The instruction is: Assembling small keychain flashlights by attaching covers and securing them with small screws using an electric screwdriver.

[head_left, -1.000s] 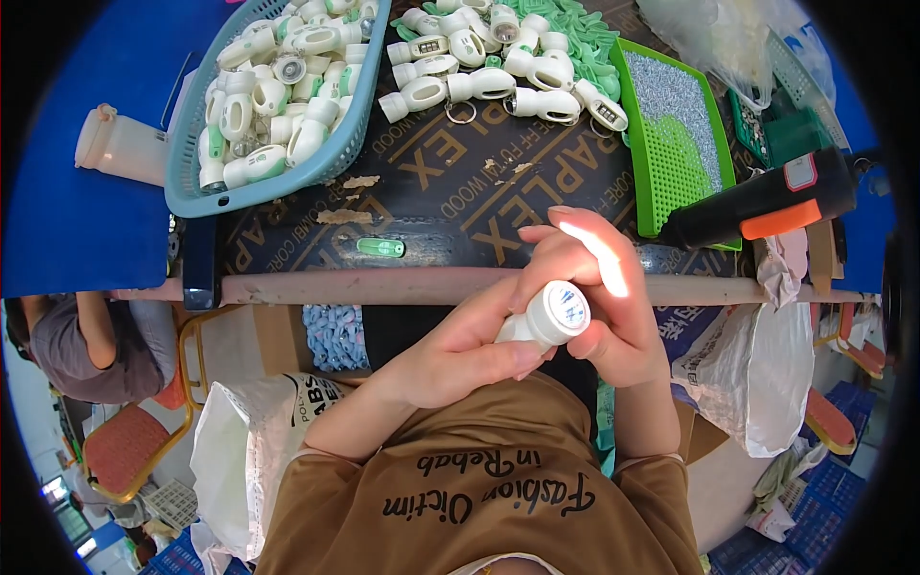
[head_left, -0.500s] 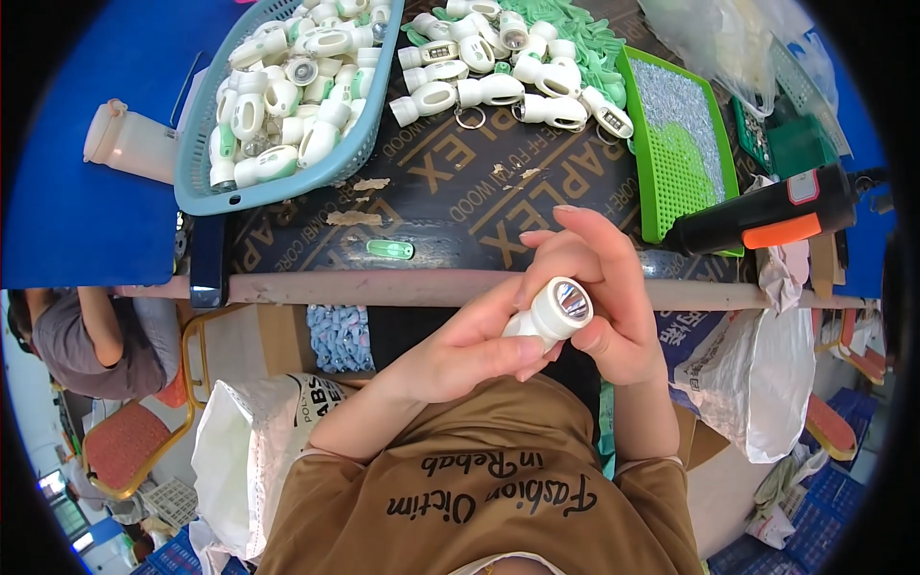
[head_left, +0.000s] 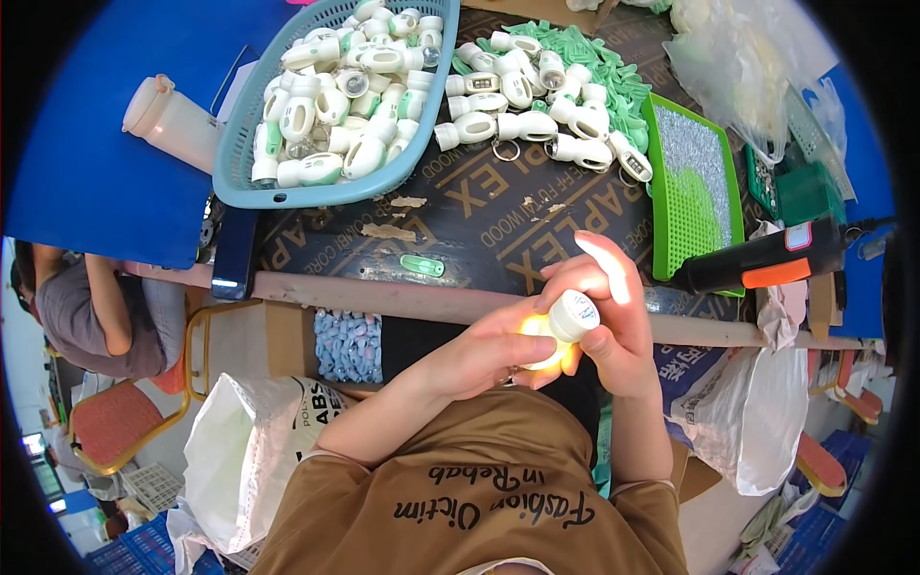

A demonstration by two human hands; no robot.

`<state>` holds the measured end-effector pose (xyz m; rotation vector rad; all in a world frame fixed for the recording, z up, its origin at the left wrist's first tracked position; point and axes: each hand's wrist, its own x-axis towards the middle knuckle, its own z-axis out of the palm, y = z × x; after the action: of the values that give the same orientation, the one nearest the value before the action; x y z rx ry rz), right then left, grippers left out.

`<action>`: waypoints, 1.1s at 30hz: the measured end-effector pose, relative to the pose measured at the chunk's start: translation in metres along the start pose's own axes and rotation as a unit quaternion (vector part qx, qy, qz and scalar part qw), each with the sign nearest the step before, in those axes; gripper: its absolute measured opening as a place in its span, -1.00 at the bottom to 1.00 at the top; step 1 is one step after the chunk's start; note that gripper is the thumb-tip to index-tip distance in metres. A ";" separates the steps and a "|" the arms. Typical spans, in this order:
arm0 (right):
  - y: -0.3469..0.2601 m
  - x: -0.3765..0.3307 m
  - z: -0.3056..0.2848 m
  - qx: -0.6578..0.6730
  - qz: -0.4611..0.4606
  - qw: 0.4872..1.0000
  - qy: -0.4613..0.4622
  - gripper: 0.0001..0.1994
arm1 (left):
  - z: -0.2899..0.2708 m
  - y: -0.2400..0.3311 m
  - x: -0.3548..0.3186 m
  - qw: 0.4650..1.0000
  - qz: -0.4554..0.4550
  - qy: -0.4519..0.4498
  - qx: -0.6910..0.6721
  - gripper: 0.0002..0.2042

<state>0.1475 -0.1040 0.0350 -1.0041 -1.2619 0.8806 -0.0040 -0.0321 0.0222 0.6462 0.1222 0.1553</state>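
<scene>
A small white flashlight (head_left: 572, 316) is held in front of my body, just below the table's near edge. Its body glows yellow, and bright light falls on a raised finger. My left hand (head_left: 503, 347) is closed around the body, the thumb lying along it. My right hand (head_left: 623, 331) curls around the head end, its thumb against the rim and its index finger stretched up. My fingers hide part of the flashlight's underside. Beyond my hands, a green oval plastic piece (head_left: 423, 265) lies alone on the dark table (head_left: 479, 244).
A blue basket (head_left: 226, 158) full of similar flashlights stands back left. More flashlights (head_left: 580, 150) lie beside green plastic pieces (head_left: 613, 81). At right are a green tray (head_left: 661, 230) of small metal parts and a black-orange power screwdriver (head_left: 757, 261). A person (head_left: 86, 311) sits at far left.
The flashlight now glows in my hands, where its lens looked unlit before. My right hand has closed nearer its head. The whole view has shifted, with the table items lower and mostly farther right.
</scene>
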 end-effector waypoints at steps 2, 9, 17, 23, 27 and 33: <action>0.000 0.001 0.002 0.008 0.002 1.000 0.003 -0.21 | -0.001 -0.001 0.000 1.000 0.020 -0.006 -0.006 -0.62; 0.010 0.009 -0.015 0.062 -0.020 0.998 -0.006 -0.31 | 0.001 0.036 -0.011 0.973 0.099 0.051 0.204 -0.61; 0.014 0.079 -0.041 -0.557 -0.079 0.826 0.032 -0.72 | -0.029 0.221 0.003 0.485 0.305 0.385 0.724 -0.57; 0.042 0.097 -0.044 -0.735 -0.061 0.675 0.008 -0.68 | -0.012 0.173 -0.003 0.441 0.444 0.355 0.695 -0.78; 0.041 0.095 -0.050 -0.740 -0.026 0.672 -0.007 -0.68 | 0.004 0.103 -0.012 0.605 0.329 0.311 0.656 -0.87; 0.001 0.050 -0.032 -0.237 0.052 0.962 0.129 -0.64 | -0.023 0.052 -0.007 0.707 0.297 0.268 0.583 -0.84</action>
<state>0.1850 -0.0604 0.0495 -1.5240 -1.2277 0.5076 -0.0203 0.0208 0.0363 1.9123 0.6085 0.9531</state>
